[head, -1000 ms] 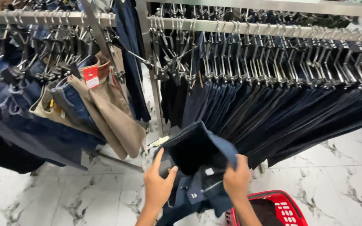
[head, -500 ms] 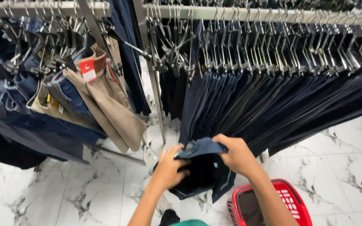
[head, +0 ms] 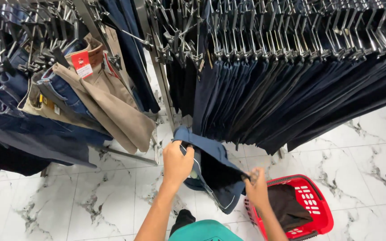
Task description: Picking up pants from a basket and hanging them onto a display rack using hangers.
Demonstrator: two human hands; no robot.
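Below the rack of hanging dark trousers, a folded navy pair hung between both hands: the left hand gripped its upper edge, the right hand pinched its lower corner, just beside a red basket on the floor.

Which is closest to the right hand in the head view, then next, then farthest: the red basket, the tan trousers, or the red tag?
Counting from the right hand:
1. Red basket, on the floor just right of it.
2. Tan trousers, hanging up to the left.
3. Red tag, higher and farther left on the rack.
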